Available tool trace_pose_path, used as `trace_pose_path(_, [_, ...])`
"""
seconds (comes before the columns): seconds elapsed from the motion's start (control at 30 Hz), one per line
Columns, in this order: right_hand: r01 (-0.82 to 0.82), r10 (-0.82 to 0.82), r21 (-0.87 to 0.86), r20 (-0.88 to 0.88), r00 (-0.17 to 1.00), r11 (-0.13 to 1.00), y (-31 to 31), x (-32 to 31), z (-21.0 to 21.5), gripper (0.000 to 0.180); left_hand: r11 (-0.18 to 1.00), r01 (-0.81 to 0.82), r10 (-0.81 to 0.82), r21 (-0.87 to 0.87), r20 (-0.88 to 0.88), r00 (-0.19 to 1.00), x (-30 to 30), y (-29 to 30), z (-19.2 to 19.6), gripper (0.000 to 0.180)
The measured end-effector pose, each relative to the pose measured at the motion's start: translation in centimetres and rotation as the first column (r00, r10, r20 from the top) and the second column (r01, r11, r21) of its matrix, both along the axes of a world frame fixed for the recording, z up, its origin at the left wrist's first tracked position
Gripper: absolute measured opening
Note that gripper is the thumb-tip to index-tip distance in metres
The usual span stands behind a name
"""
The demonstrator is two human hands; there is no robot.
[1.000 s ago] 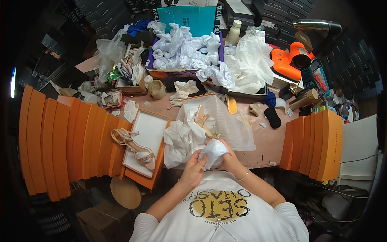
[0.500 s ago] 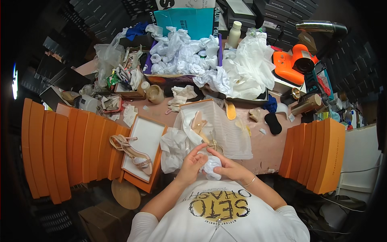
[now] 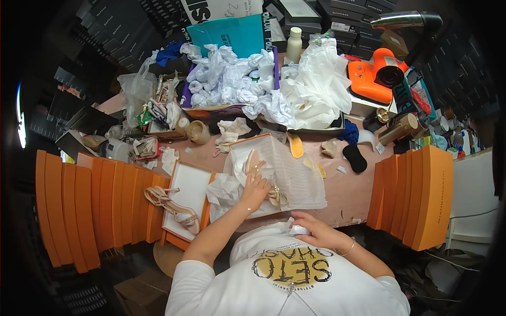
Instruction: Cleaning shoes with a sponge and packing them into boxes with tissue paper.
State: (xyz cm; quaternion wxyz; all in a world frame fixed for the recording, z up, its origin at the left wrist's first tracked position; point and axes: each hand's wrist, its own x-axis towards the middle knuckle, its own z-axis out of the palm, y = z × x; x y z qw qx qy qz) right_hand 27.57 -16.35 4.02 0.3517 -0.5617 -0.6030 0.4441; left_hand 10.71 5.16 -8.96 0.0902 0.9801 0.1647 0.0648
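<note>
My left hand (image 3: 255,193) reaches into the orange-edged shoebox (image 3: 243,145) in the middle. Its fingers are stretched out over a beige strappy sandal (image 3: 254,160) and touch its straps. The sandal's gold-toned strap end (image 3: 277,197) shows beside the hand. Close to my shirt, my right hand (image 3: 315,231) is closed round a white paper wad (image 3: 298,229), partly hidden by the fingers. Crumpled white tissue (image 3: 223,189) and a translucent wrapping sheet (image 3: 303,184) lie around the box. Another sandal (image 3: 181,213) rests on an open box lid (image 3: 185,184) to the left.
Orange boxes stand in rows at the left (image 3: 103,205) and right (image 3: 408,195). Behind are a purple box (image 3: 276,73) of paper wads, a pile of white tissue (image 3: 316,84), a glass jar (image 3: 198,132) and an orange device (image 3: 369,84). A black oval pad (image 3: 355,158) lies nearer.
My hands have parted. The left has moved forward onto the sandal in the box; the right has drawn back toward my body and right with the paper wad. The view has shifted slightly.
</note>
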Motion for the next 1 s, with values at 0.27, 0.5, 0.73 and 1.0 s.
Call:
trace_pose_path(0.27, [0.138, -0.215, -0.273, -0.277, 0.936, 0.952, -1.2, -0.8, 0.1, 0.028, 0.950, 0.159, -0.238, -0.268, -0.298, 0.924, -0.5, 3.9, 2.9, 0.027])
trace_pose_path(0.5, [0.364, -0.453, -0.274, -0.449, 0.771, 0.890, 1.3, -2.1, 1.3, 0.023, 0.882, 0.086, -0.094, -0.463, 0.005, 0.996, -2.4, 6.4, 2.8, 0.027])
trace_pose_path(0.73, [0.505, -0.534, -0.237, -0.601, 0.595, 0.830, 2.7, -0.9, 1.4, 0.025, 0.784, 0.016, -0.001, -0.621, 0.023, 1.000, -0.6, 5.7, 0.2, 0.031])
trace_pose_path(1.0, [0.413, -0.486, -0.263, -0.568, 0.664, 0.872, 2.0, -2.1, -0.5, 0.024, 0.942, -0.260, 0.283, -0.212, 0.087, 0.955, 5.2, -0.4, 0.6, 0.032])
